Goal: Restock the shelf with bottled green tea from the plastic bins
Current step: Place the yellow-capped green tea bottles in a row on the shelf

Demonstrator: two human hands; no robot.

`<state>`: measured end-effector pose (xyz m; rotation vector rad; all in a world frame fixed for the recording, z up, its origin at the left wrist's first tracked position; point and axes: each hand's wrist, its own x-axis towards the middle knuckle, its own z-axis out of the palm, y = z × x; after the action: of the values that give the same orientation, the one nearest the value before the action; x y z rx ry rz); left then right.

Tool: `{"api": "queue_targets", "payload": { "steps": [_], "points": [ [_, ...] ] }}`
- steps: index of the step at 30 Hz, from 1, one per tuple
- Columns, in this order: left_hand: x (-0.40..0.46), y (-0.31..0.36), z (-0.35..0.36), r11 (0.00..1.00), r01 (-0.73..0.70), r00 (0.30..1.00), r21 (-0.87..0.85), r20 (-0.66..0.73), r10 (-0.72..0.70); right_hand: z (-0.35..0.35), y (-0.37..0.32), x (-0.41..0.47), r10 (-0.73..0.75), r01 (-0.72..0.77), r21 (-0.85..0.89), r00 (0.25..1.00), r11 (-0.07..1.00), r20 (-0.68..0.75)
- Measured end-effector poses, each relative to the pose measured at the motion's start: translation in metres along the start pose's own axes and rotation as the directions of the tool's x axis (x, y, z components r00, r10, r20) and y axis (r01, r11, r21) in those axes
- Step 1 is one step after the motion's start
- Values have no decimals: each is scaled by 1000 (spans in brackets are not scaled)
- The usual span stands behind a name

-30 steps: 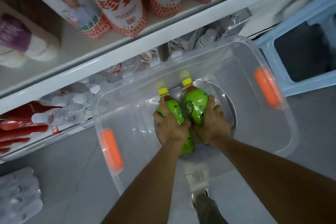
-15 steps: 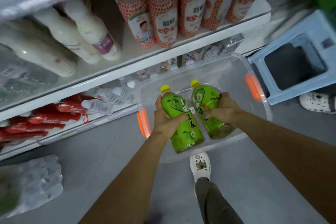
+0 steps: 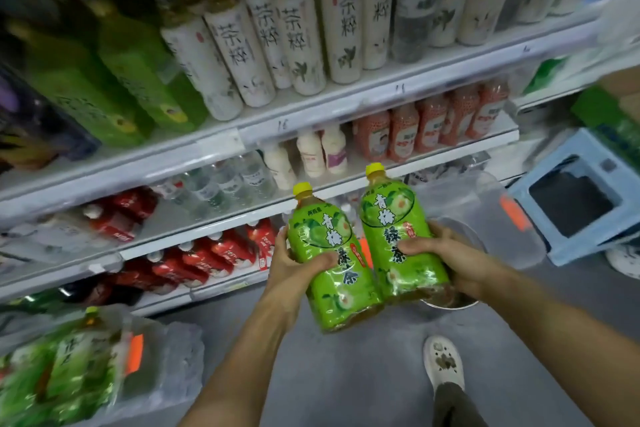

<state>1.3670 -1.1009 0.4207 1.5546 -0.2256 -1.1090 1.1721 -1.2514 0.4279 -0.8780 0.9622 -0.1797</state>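
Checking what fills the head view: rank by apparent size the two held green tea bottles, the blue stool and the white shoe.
1. Blue stool, cut by the frame edge.
2. Green tea bottles, in the left hand at and in the right hand at: alike, so unranked; nearest the camera.
3. White shoe.

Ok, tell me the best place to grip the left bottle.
Probably the wide labelled body, from its outer left side, as the left hand does now. The left bottle touches the right bottle on its inner side, and its yellow-capped neck looks too narrow to carry that bulk.
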Motion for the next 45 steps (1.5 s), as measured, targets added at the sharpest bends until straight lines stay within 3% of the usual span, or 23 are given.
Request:
{"api": "queue_targets", "payload": {
  "steps": [5, 12, 21, 28, 34, 45],
  "points": [
    [-76, 63, -69, 990, -80, 985, -119, 145, 97, 91, -20, -55, -139, 147, -35, 976, 989, 167],
    [-170, 147, -147, 957, -233, 969, -175, 37, 243, 225, -60, -120, -291, 312, -38, 918, 949, 271],
    [-247, 262, -228, 834, -514, 857, -202, -67, 511, 349, -145, -193, -506, 560, -26, 765, 828, 398],
    [-272, 346, -253, 752, -632, 767, -189, -12, 641, 409, -226, -225, -638, 735, -54, 621, 676, 455],
    [-270, 416, -274, 661, -740, 671, -122, -90, 736, 457, -301, -231, -741, 853, -45, 477, 520, 473],
    [-237, 513, -315, 552, -825, 565, -125, -157, 810, 555, -427, -206, -835, 863, 161, 391, 479, 389]
  ]
}}
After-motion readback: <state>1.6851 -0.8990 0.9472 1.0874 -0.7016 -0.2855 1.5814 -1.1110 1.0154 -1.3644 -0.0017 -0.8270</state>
